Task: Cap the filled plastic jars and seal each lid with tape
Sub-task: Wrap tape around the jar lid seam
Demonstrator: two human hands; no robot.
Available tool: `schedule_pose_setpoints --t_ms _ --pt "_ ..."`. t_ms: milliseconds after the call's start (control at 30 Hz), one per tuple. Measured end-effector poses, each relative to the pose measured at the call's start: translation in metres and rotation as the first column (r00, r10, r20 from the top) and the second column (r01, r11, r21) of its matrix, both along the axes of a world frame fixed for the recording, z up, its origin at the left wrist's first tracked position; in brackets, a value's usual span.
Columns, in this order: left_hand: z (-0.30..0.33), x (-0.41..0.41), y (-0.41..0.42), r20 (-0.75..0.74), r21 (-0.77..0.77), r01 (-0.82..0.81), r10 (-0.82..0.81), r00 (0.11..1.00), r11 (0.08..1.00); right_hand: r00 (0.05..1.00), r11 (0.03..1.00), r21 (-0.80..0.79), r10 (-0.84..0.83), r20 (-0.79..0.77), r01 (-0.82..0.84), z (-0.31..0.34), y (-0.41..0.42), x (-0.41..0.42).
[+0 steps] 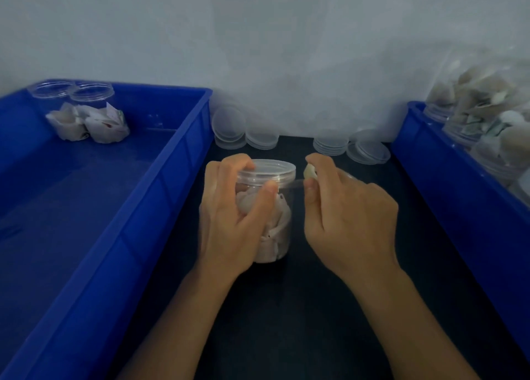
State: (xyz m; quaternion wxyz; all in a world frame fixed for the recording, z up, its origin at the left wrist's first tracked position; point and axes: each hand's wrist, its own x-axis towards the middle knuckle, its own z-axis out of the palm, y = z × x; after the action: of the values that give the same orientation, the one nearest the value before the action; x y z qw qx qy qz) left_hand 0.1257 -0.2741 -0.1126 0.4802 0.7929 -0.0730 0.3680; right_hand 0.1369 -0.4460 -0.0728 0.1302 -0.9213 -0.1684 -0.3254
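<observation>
Your left hand (229, 222): curled round the capped jar (269, 207). Your right hand (350, 216): pinching the tape (289, 183) stretched to its lid (268, 171).

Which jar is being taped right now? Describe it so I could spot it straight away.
Look between the two blue bins, left bin and right bin, on the dark table. The jar stands there gripped by the left hand, the right hand pulling tape to its lid. Only this jar is outside the bins.
</observation>
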Motion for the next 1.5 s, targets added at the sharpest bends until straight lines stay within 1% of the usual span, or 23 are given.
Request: schedule_pose_setpoints --t_ms 100,167,267,367,433,500,533,600,667,700,767,833,900,933,1033,1133,1200,1233,1267,1333,1400,1433,1500 --pt "0.001 0.000 0.005 -0.030 -0.001 0.049 -0.049 0.998 0.999 1.000 1.000 -0.004 0.009 -0.022 -0.009 0.001 -0.006 0.001" --pt "0.002 0.000 0.007 -0.060 -0.052 0.120 -0.123 0.991 0.991 0.997 0.999 -0.012 0.031 -0.065 -0.032 0.000 -0.008 0.000" --pt "0.006 -0.001 0.006 -0.039 -0.123 0.239 -0.245 0.969 0.963 0.987 0.995 -0.005 0.094 -0.129 -0.095 0.000 -0.009 -0.002" --pt "0.008 -0.005 0.004 -0.026 -0.183 0.310 -0.320 0.947 0.933 0.980 0.990 0.029 0.144 -0.136 -0.141 0.000 -0.009 -0.003" --pt "0.008 -0.007 0.003 -0.073 -0.303 0.333 -0.370 0.926 0.893 0.979 0.988 0.041 0.151 -0.140 -0.147 -0.001 -0.009 -0.005" --pt "0.007 -0.008 -0.001 -0.165 -0.440 0.284 -0.388 0.907 0.852 0.978 0.990 0.042 0.139 -0.153 -0.134 -0.003 -0.007 -0.006" --pt "0.007 -0.009 -0.005 -0.208 -0.453 0.231 -0.354 0.912 0.861 0.980 0.992 0.040 0.123 -0.159 -0.118 -0.003 -0.007 -0.007" --pt "0.006 -0.013 -0.015 -0.247 -0.362 0.068 -0.166 0.955 0.930 0.984 0.995 0.042 0.094 -0.154 -0.088 -0.004 -0.004 -0.008" --pt "0.005 -0.020 -0.026 -0.221 -0.269 -0.069 0.008 0.975 0.961 0.986 0.995 0.062 0.090 -0.141 -0.082 -0.003 0.001 -0.011" --pt "0.004 -0.022 -0.030 -0.217 -0.241 -0.095 0.041 0.975 0.966 0.984 0.993 0.080 0.099 -0.147 -0.088 -0.003 0.003 -0.013" --pt "0.002 -0.023 -0.035 -0.230 -0.185 -0.122 0.078 0.970 0.975 0.975 0.987 0.118 0.131 -0.178 -0.111 -0.003 0.005 -0.014" --pt "0.005 -0.020 -0.034 -0.234 -0.140 -0.138 0.103 0.967 0.981 0.948 0.971 0.184 0.197 -0.248 -0.154 -0.003 0.005 -0.015" --pt "0.007 -0.017 -0.029 -0.236 -0.132 -0.134 0.100 0.967 0.982 0.905 0.945 0.257 0.280 -0.319 -0.202 -0.007 -0.002 -0.013" --pt "0.008 -0.016 -0.025 -0.238 -0.148 -0.125 0.088 0.967 0.981 0.894 0.940 0.265 0.297 -0.334 -0.213 -0.008 -0.005 -0.012" --pt "0.009 -0.015 -0.020 -0.222 -0.164 -0.073 0.035 0.974 0.984 0.933 0.967 0.179 0.228 -0.278 -0.182 -0.007 -0.016 -0.005" --pt "0.013 -0.015 -0.020 -0.217 -0.186 -0.043 0.002 0.976 0.982 0.947 0.985 0.101 0.165 -0.277 -0.143 -0.009 -0.022 0.003" --pt "0.016 -0.010 -0.006 -0.213 -0.319 -0.151 0.085 0.973 0.936 0.941 0.990 0.066 0.139 -0.309 -0.125 -0.015 -0.034 0.009" --pt "0.016 -0.007 0.003 -0.199 -0.376 -0.209 0.141 0.970 0.903 0.925 0.993 0.049 0.116 -0.361 -0.106 -0.017 -0.042 0.012" --pt "0.015 -0.005 0.010 -0.189 -0.384 -0.237 0.175 0.966 0.893 0.904 0.995 0.037 0.096 -0.416 -0.089 -0.020 -0.049 0.014" --pt "0.011 -0.004 0.005 -0.242 -0.286 -0.190 0.121 0.963 0.939 0.875 0.994 0.056 0.107 -0.472 -0.091 -0.020 -0.047 0.017" --pt "0.000 -0.007 -0.014 -0.307 -0.214 -0.131 0.061 0.950 0.968 0.871 0.993 0.053 0.120 -0.476 -0.108 -0.019 -0.036 0.014" --pt "-0.004 -0.008 -0.021 -0.301 -0.183 -0.146 0.086 0.950 0.972 0.875 0.993 0.060 0.117 -0.470 -0.101 -0.020 -0.031 0.012" --pt "-0.006 -0.008 -0.025 -0.264 -0.139 -0.246 0.203 0.943 0.959 0.891 0.985 0.151 0.137 -0.433 -0.079 -0.024 -0.029 0.012"
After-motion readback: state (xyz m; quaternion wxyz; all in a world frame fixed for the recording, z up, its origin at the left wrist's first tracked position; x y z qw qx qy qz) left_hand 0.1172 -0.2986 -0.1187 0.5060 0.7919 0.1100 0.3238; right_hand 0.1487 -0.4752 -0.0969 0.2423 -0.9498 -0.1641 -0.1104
